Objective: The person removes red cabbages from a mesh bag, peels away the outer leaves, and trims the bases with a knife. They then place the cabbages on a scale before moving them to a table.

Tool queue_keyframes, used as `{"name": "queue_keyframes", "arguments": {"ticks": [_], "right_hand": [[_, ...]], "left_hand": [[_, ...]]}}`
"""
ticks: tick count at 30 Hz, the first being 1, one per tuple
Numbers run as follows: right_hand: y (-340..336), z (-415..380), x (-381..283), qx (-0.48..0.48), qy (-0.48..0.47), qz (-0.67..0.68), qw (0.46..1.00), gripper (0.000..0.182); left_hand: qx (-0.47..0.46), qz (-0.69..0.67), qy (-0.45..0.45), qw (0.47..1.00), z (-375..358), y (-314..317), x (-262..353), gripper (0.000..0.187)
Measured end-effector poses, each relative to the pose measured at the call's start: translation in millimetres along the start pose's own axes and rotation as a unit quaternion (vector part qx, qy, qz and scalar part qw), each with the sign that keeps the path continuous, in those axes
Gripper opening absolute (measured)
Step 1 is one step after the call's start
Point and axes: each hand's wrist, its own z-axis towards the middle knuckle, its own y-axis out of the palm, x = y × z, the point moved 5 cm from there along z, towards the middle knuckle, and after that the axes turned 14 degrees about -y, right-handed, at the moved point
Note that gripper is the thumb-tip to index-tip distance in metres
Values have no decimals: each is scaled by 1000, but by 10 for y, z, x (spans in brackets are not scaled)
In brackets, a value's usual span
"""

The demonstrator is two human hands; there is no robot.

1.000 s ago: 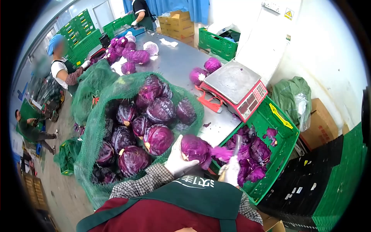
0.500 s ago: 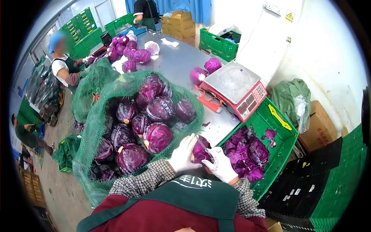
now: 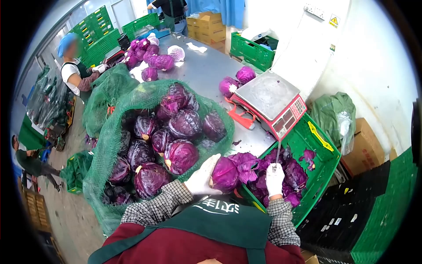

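Observation:
White gloves cover both my hands. My left hand (image 3: 203, 177) is wrapped round the left side of a red cabbage (image 3: 225, 174), at the right edge of the green net bag (image 3: 99, 171) of cabbages. A loose purple leaf (image 3: 247, 166) spreads from the cabbage's right side, over the crate's edge. My right hand (image 3: 275, 178) is closed on a knife (image 3: 278, 152), its blade pointing away from me, above the purple leaves (image 3: 294, 174) in the green crate (image 3: 317, 176).
A red scale (image 3: 268, 94) stands beyond the crate, with an orange-handled tool (image 3: 241, 116) and two cabbages at its left. More cabbages lie far along the metal table (image 3: 204, 70). A co-worker (image 3: 77, 72) stands at the far left; other people are farther off.
My right hand has moved right with the knife, from the cabbage to above the crate. The cabbage, in my left hand, now shows more fully, with a leaf spread out to its right.

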Motion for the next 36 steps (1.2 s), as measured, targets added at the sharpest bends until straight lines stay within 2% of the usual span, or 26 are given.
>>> {"name": "queue_keyframes", "arguments": {"ticks": [1,2,4,5,6,7,8,10,11,12,13,15,16,17,21,22,24,27,28,29,31,32,35,36], "right_hand": [[9,-102,444,11,48,36,998,9],[-35,-184,813,32,52,226,972,9],[-183,-336,1292,94,121,142,978,8],[-282,-411,1314,135,143,123,973,27],[-351,-376,976,119,176,142,967,38],[-397,-312,426,103,210,160,959,49],[-324,-284,130,78,202,198,956,63],[-119,-247,-720,-67,200,266,941,70],[70,-396,-690,-95,194,297,930,71],[235,-496,-746,-85,178,342,919,73],[365,-526,-786,-95,211,362,903,73],[577,-561,-770,-144,246,376,882,60],[621,-590,-778,-134,257,369,883,42],[709,-584,-745,-149,224,384,883,31],[763,-589,-537,-136,225,319,911,28],[778,-608,-503,-127,227,301,917,28],[807,-636,-502,-130,102,283,945,27],[757,-658,-539,-98,-73,145,982,23],[730,-686,-467,-84,-136,58,985,23],[672,-670,-445,-92,-144,25,985,25],[560,-625,-444,-165,-57,13,985,35],[535,-633,-454,-181,-8,26,983,42],[501,-536,-506,-136,1,4,991,41],[507,-522,-445,-145,-122,-128,974,42]], "left_hand": [[-2,-3,1,1000,7,-8,-20,127],[-5,-6,2,1000,8,-17,-46,128],[-10,-40,-11,999,-10,-53,-130,128],[-13,-57,-18,998,-22,-72,-163,129],[-28,-99,-41,994,-43,-69,-194,129],[-23,-84,-39,995,-43,-73,-195,130],[-20,-70,-39,997,-51,-67,-197,130],[-15,-57,-46,997,-20,-60,-175,132],[-19,-72,-56,996,-7,-40,-188,132],[-22,-86,-66,994,-1,-15,-215,132],[-22,-101,-78,992,9,-13,-238,132],[-33,-111,-70,991,-12,-17,-234,127],[-32,-110,-63,991,-21,7,-254,128],[-32,-110,-56,992,-25,10,-237,128],[-25,-61,-76,995,-78,-61,-195,132],[-26,-93,-86,992,-81,-91,-174,134],[-32,-156,-107,981,-60,-139,-101,138],[3,-20,-86,996,74,-133,25,143],[3,-11,-76,997,97,-115,93,143],[-8,-7,-91,996,119,-100,170,141],[18,17,-52,998,192,-104,341,138],[16,36,-61,997,245,-78,402,138],[39,54,-76,995,344,46,366,132],[42,61,-73,995,344,75,355,131]]}}
